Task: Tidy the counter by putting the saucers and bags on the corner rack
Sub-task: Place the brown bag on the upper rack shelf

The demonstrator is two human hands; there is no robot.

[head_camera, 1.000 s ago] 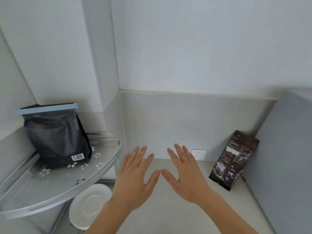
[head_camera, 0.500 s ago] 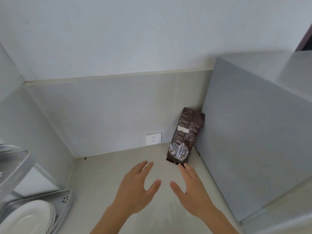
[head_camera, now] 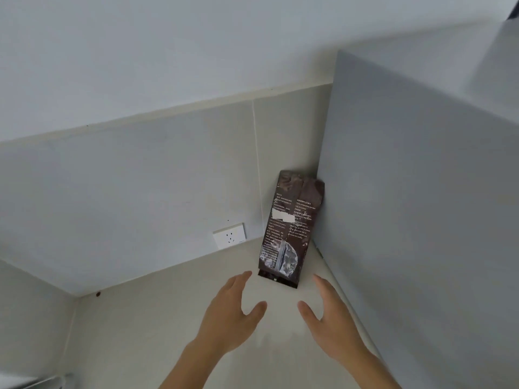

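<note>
Both my arms are stretched out in front of me, bare forearms angling in from below. My left hand point(head_camera: 230, 315) is spread, palm down, thumb pointing inward — nothing in it. My right hand point(head_camera: 330, 318) mirrors it, fingers extended forward, thumb out toward the left — empty too, a gap between them.

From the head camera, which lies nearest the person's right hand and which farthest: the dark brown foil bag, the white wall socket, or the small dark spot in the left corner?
Measured from the right hand:
1. Dark brown foil bag, just ahead, leaning in the corner by the grey panel.
2. White wall socket, on the back wall, left of the bag.
3. Small dark spot, far left, where counter meets wall.
</note>
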